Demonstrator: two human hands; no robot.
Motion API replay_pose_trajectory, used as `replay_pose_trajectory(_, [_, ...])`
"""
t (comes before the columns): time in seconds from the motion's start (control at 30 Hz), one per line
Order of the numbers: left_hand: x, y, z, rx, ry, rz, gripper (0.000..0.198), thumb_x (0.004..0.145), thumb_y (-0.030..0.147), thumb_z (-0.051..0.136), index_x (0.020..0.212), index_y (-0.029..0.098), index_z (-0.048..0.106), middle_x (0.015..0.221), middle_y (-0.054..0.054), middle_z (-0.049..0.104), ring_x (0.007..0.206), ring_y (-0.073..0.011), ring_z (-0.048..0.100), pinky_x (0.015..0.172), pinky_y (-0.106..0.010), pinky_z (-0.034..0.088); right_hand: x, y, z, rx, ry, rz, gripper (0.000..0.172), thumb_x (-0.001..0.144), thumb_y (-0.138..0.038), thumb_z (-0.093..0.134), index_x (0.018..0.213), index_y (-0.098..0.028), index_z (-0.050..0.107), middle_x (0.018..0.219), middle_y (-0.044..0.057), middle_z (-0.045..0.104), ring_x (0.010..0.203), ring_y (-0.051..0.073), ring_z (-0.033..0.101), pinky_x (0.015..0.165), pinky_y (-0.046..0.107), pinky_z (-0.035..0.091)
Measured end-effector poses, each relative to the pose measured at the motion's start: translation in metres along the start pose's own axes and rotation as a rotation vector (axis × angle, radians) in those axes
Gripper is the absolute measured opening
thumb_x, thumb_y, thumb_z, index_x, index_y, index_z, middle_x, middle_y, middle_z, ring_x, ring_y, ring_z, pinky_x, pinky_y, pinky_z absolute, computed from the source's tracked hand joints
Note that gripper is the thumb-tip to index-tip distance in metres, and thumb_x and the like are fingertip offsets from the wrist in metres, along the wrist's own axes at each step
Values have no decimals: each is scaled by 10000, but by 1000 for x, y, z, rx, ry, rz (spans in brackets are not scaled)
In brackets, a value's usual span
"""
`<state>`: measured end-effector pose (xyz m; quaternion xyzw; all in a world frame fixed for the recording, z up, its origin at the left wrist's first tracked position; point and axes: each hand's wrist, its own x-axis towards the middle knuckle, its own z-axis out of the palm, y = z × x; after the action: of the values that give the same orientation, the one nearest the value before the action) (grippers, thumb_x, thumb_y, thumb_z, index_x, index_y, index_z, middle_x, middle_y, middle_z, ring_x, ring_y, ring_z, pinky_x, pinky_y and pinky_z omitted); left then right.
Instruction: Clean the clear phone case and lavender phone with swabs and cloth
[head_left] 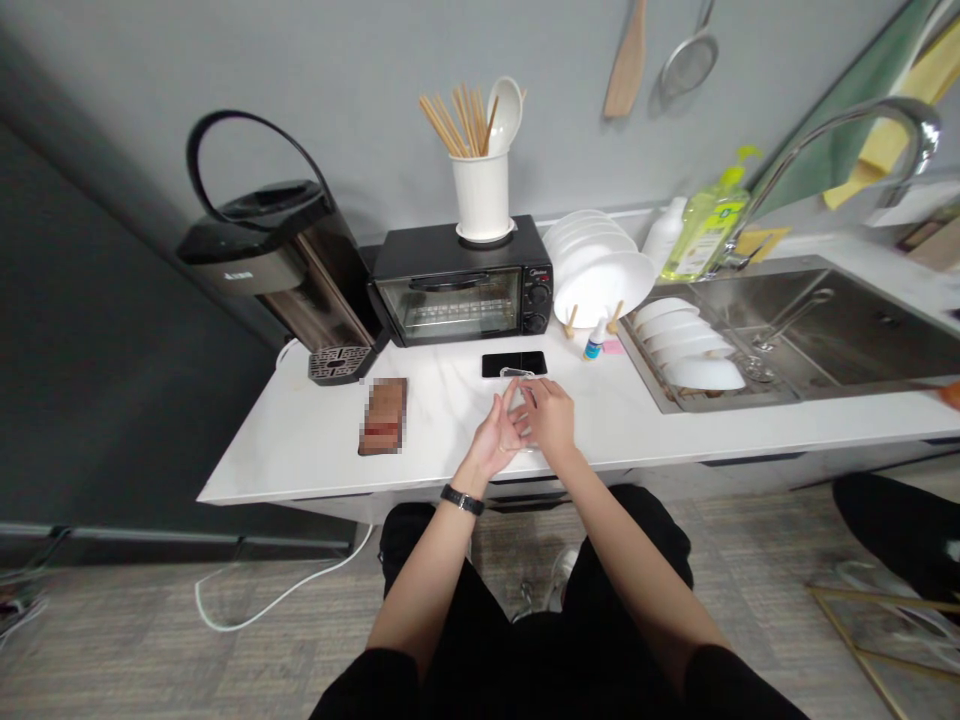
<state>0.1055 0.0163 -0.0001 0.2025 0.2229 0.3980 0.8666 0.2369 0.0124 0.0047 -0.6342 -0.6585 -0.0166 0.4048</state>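
Observation:
Over the counter's front part, my left hand (493,437) supports a see-through piece that looks like a clear phone case (517,372). Its fingers show through the clear material. My right hand (551,415) is bent over the same piece with curled fingers at its surface; whether anything small is between those fingers is hidden. Just beyond the hands lies a black smartphone (491,365), screen up. Farther right stands a small spray bottle (593,342) with a blue label, beside a pink slip (613,347).
A brown flat item (384,415), partly pixelated, lies left on the white counter (442,430). Behind are a water dispenser (300,270), a toaster oven (461,295) bearing a utensil holder (481,195), and racked plates (607,280). Bowls (703,374) sit in the sink (817,350) at right.

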Motion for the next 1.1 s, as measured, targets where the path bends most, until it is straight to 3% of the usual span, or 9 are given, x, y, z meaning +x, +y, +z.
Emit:
replay_pose_trajectory(0.17, [1, 1, 2, -13, 49, -39, 528, 1108, 530, 367, 1605, 360, 421, 1032, -55, 737, 794, -170, 698, 742, -295, 548, 18, -12, 12, 57, 18, -33, 232, 1044, -160, 521, 1076, -177, 750, 1031, 91, 769, 923, 249, 669, 839, 355, 504])
replay_pose_trajectory(0.33, [1, 1, 6, -97, 92, -21, 492, 1132, 433, 345, 1568, 250, 478, 1144, -66, 763, 956, -179, 731, 885, -303, 558, 20, -23, 14, 110, -39, -62, 239, 1021, -131, 533, 1081, -185, 758, 1056, 90, 783, 953, 248, 678, 869, 357, 515])
replay_pose_trajectory(0.5, [3, 1, 1, -173, 99, 22, 490, 1141, 366, 325, 1602, 250, 444, 1173, -58, 769, 1003, -158, 743, 922, -279, 558, -2, -25, 6, 193, -94, -70, 229, 1001, -121, 550, 1036, -198, 762, 1035, 91, 786, 972, 252, 698, 895, 367, 537])
replay_pose_trajectory(0.67, [-1, 3, -4, -79, 21, -2, 578, 1100, 498, 420, 1656, 356, 350, 1273, -100, 740, 1104, -239, 743, 966, -366, 560, -42, -31, -5, 264, -124, -73, 214, 995, -123, 561, 1014, -212, 754, 973, 72, 779, 911, 239, 708, 852, 358, 553])
replay_pose_trajectory(0.8, [-6, 3, 1, -7, 15, 37, 622, 1088, 536, 427, 1674, 381, 291, 1219, -125, 743, 1085, -253, 748, 967, -387, 559, -66, -32, -19, 309, -151, -104, 195, 1003, -119, 569, 1001, -220, 736, 982, 61, 779, 911, 234, 717, 836, 353, 560])
replay_pose_trajectory(1.1, [-5, 3, 6, -11, -5, 24, 598, 1097, 528, 399, 1670, 411, 274, 1188, -120, 729, 1003, -227, 741, 783, -302, 570, -62, -13, -26, 18, -134, -80, 204, 994, -85, 547, 995, -202, 714, 977, 94, 751, 907, 271, 676, 797, 381, 535])
